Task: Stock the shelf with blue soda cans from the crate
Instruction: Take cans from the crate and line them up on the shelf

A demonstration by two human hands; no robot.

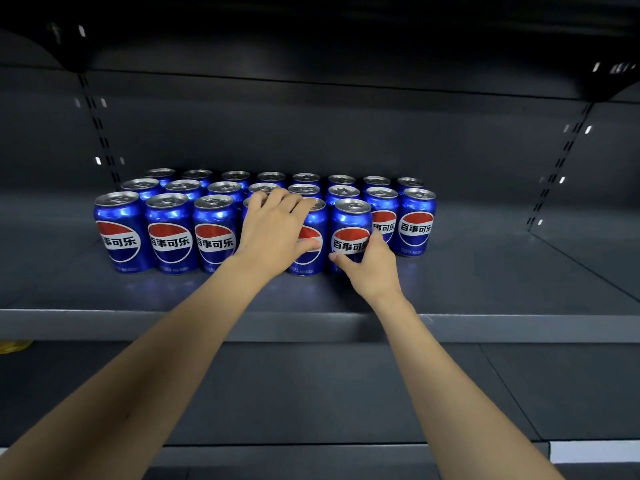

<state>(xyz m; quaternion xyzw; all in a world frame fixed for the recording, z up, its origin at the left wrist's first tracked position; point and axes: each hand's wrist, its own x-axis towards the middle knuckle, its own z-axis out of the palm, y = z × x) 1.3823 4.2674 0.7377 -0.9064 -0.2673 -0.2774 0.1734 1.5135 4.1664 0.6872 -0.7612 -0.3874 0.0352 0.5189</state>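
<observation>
Blue soda cans (169, 233) with red, white and blue round logos and silver tops stand upright on the dark grey shelf (485, 271), packed in three rows toward 12 o'clock. The front row holds six. The front can at 3 o'clock (349, 233) stands slightly forward of the two cans to its right.

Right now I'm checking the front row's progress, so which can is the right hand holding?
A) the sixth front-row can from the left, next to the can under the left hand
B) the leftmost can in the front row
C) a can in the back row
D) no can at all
A: the right hand curls round the lower side of the sixth front-row can, beside the can the left hand grips.
</observation>
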